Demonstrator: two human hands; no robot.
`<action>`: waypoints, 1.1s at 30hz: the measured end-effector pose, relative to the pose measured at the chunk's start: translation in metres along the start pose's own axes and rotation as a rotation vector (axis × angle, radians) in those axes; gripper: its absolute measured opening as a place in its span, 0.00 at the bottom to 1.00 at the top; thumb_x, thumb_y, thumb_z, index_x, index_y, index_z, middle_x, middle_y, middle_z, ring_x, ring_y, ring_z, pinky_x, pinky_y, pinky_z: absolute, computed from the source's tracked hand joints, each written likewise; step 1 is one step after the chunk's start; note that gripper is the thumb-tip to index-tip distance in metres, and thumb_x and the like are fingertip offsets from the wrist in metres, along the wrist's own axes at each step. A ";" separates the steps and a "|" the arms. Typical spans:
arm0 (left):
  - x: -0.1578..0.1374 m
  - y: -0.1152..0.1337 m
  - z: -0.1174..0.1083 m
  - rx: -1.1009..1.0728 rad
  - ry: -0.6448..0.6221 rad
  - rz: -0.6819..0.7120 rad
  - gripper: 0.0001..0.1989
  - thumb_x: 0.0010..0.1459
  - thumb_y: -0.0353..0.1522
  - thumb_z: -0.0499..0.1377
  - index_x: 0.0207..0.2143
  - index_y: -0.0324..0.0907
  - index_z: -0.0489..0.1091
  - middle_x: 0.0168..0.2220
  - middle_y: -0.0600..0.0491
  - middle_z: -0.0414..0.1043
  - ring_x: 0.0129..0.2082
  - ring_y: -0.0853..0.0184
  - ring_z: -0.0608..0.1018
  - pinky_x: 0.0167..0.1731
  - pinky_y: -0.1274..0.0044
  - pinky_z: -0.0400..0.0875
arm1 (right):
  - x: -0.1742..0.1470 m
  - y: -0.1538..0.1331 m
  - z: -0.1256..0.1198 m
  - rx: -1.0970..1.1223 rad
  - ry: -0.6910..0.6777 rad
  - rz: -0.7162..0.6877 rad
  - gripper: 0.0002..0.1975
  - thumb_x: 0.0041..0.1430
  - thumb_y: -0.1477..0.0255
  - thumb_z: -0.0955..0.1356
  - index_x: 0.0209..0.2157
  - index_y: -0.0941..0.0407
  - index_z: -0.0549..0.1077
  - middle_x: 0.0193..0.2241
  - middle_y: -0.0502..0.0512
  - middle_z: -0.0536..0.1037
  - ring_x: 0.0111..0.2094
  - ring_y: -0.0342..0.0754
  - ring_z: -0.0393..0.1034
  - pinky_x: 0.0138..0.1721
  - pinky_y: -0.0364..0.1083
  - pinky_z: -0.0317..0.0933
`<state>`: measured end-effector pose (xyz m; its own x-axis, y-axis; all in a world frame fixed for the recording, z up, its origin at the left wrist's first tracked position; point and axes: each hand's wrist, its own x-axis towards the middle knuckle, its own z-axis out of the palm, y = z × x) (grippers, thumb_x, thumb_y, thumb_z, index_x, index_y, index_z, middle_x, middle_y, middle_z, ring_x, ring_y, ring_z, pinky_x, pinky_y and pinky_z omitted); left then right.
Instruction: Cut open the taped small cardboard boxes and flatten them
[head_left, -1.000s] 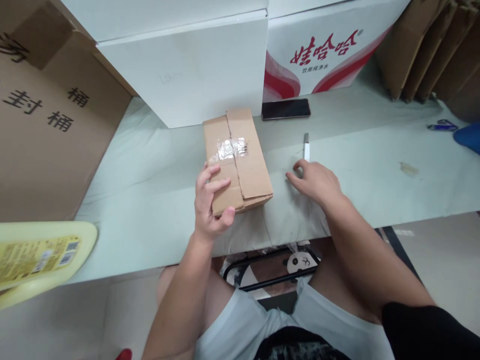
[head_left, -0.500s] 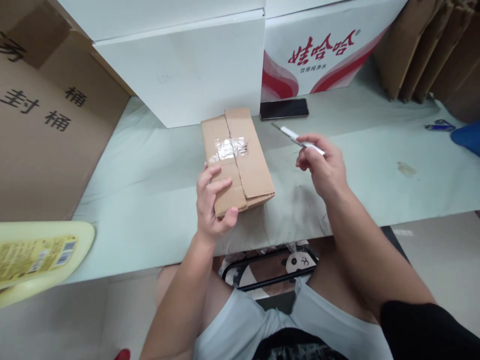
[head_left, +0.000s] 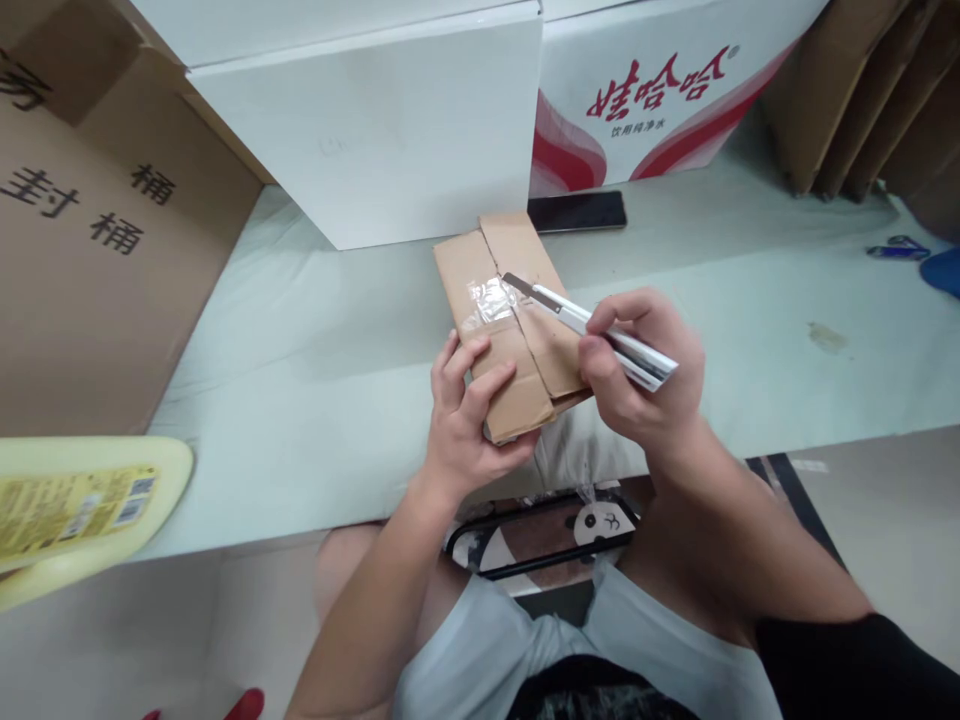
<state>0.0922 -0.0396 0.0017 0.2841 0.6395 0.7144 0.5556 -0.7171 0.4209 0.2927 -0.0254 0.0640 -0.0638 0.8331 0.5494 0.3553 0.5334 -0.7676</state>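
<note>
A small brown cardboard box (head_left: 504,335) is tilted on the green-covered table, with a strip of clear tape (head_left: 491,300) across its middle seam. My left hand (head_left: 476,410) grips the near left corner of the box, fingers over the top and thumb round the near end. Between the thumb and fingers of my right hand (head_left: 645,370) is a white utility knife (head_left: 600,335) with its blade out. Its tip is over the box, at the seam beside the tape; whether it touches I cannot tell.
Behind the box stand a white carton (head_left: 367,140) and a red-and-white carton (head_left: 667,110), with a black phone (head_left: 577,212) before them. A large brown carton (head_left: 112,290) is at left, a yellow bottle (head_left: 90,510) nearer. Folded cardboard (head_left: 840,100) and a blue item (head_left: 941,272) are at right.
The box has shifted right and turned a little under my left hand. My right hand has brought the utility knife left and nearer, so its blade is now over the box's seam.
</note>
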 end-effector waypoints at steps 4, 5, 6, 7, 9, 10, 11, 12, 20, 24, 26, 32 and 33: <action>-0.001 -0.001 -0.001 0.012 -0.006 -0.005 0.31 0.60 0.48 0.62 0.62 0.50 0.61 0.63 0.42 0.61 0.65 0.49 0.67 0.68 0.49 0.60 | 0.007 -0.003 0.000 -0.057 -0.053 -0.012 0.04 0.67 0.68 0.66 0.37 0.52 0.67 0.18 0.42 0.65 0.16 0.38 0.54 0.20 0.43 0.52; -0.001 -0.001 -0.001 0.015 0.001 -0.002 0.30 0.61 0.48 0.62 0.62 0.50 0.61 0.63 0.42 0.62 0.65 0.49 0.67 0.68 0.49 0.60 | 0.008 -0.004 0.001 -0.057 -0.066 -0.013 0.03 0.67 0.69 0.65 0.37 0.52 0.67 0.19 0.42 0.65 0.16 0.38 0.55 0.20 0.42 0.51; -0.001 -0.001 -0.001 0.019 0.006 -0.002 0.30 0.61 0.48 0.61 0.61 0.50 0.61 0.62 0.42 0.62 0.65 0.50 0.67 0.68 0.50 0.60 | 0.009 -0.006 0.001 -0.061 -0.082 -0.011 0.03 0.66 0.69 0.65 0.36 0.52 0.67 0.19 0.42 0.66 0.16 0.37 0.55 0.20 0.42 0.51; -0.001 -0.001 0.000 0.026 0.007 -0.005 0.30 0.60 0.49 0.61 0.61 0.50 0.60 0.62 0.42 0.62 0.65 0.50 0.67 0.68 0.50 0.61 | 0.010 -0.007 0.002 -0.069 -0.097 -0.008 0.03 0.66 0.70 0.65 0.36 0.52 0.67 0.19 0.42 0.67 0.16 0.37 0.56 0.20 0.41 0.51; -0.002 -0.002 0.000 0.039 -0.001 -0.016 0.32 0.59 0.49 0.62 0.61 0.52 0.60 0.62 0.43 0.62 0.65 0.49 0.67 0.68 0.49 0.60 | 0.012 -0.010 0.002 -0.088 -0.127 0.015 0.03 0.64 0.71 0.65 0.35 0.53 0.67 0.20 0.43 0.68 0.17 0.38 0.58 0.21 0.41 0.52; -0.002 -0.002 0.000 0.043 -0.006 -0.020 0.32 0.58 0.49 0.63 0.61 0.53 0.59 0.62 0.44 0.62 0.65 0.48 0.67 0.68 0.49 0.60 | 0.013 -0.011 0.002 -0.092 -0.140 0.032 0.02 0.63 0.71 0.65 0.34 0.53 0.67 0.20 0.43 0.69 0.17 0.38 0.58 0.21 0.41 0.52; -0.002 -0.002 0.000 0.041 -0.008 -0.021 0.33 0.57 0.49 0.64 0.61 0.53 0.59 0.62 0.44 0.62 0.65 0.48 0.67 0.68 0.48 0.60 | 0.013 -0.013 0.002 -0.091 -0.148 0.051 0.02 0.62 0.71 0.65 0.34 0.53 0.67 0.20 0.43 0.69 0.17 0.38 0.58 0.21 0.41 0.52; -0.002 -0.002 0.000 0.036 -0.006 -0.019 0.33 0.57 0.49 0.64 0.61 0.52 0.60 0.63 0.44 0.62 0.65 0.47 0.68 0.68 0.48 0.60 | 0.014 -0.015 0.002 -0.086 -0.150 0.065 0.02 0.61 0.71 0.66 0.33 0.53 0.67 0.20 0.43 0.69 0.17 0.38 0.57 0.21 0.42 0.52; -0.001 -0.001 -0.001 0.067 -0.003 -0.018 0.33 0.57 0.50 0.63 0.61 0.52 0.61 0.62 0.44 0.65 0.63 0.49 0.70 0.67 0.50 0.61 | 0.013 -0.031 -0.009 -0.041 -0.126 0.021 0.05 0.57 0.76 0.67 0.30 0.52 0.67 0.17 0.43 0.65 0.15 0.38 0.54 0.18 0.43 0.49; -0.001 -0.002 -0.004 0.062 -0.036 -0.023 0.35 0.54 0.48 0.66 0.61 0.52 0.60 0.62 0.43 0.64 0.63 0.46 0.71 0.64 0.49 0.65 | 0.010 -0.036 -0.016 -0.015 -0.110 0.088 0.04 0.57 0.75 0.68 0.30 0.52 0.69 0.19 0.45 0.69 0.17 0.40 0.58 0.19 0.44 0.50; -0.001 -0.002 -0.005 0.053 -0.047 -0.031 0.35 0.54 0.47 0.66 0.61 0.52 0.60 0.62 0.42 0.64 0.63 0.46 0.70 0.62 0.50 0.67 | 0.009 -0.035 -0.020 0.038 -0.060 0.134 0.04 0.58 0.75 0.68 0.30 0.52 0.70 0.18 0.45 0.67 0.17 0.40 0.57 0.19 0.44 0.50; -0.001 -0.001 -0.006 0.042 -0.031 -0.026 0.33 0.57 0.47 0.65 0.61 0.51 0.61 0.62 0.41 0.64 0.63 0.46 0.70 0.62 0.50 0.67 | 0.007 -0.020 -0.023 0.182 0.217 0.110 0.04 0.53 0.76 0.68 0.29 0.52 0.71 0.17 0.43 0.65 0.15 0.39 0.53 0.17 0.44 0.45; 0.000 -0.001 -0.005 0.044 -0.028 -0.024 0.33 0.57 0.48 0.64 0.62 0.50 0.61 0.62 0.41 0.64 0.63 0.47 0.70 0.62 0.50 0.68 | 0.006 -0.019 -0.022 0.176 0.234 0.111 0.04 0.54 0.75 0.68 0.29 0.52 0.71 0.17 0.44 0.65 0.15 0.39 0.53 0.17 0.44 0.44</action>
<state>0.0873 -0.0406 0.0041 0.2913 0.6644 0.6883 0.5965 -0.6886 0.4123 0.3064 -0.0332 0.0891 0.1901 0.8425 0.5040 0.1798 0.4748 -0.8615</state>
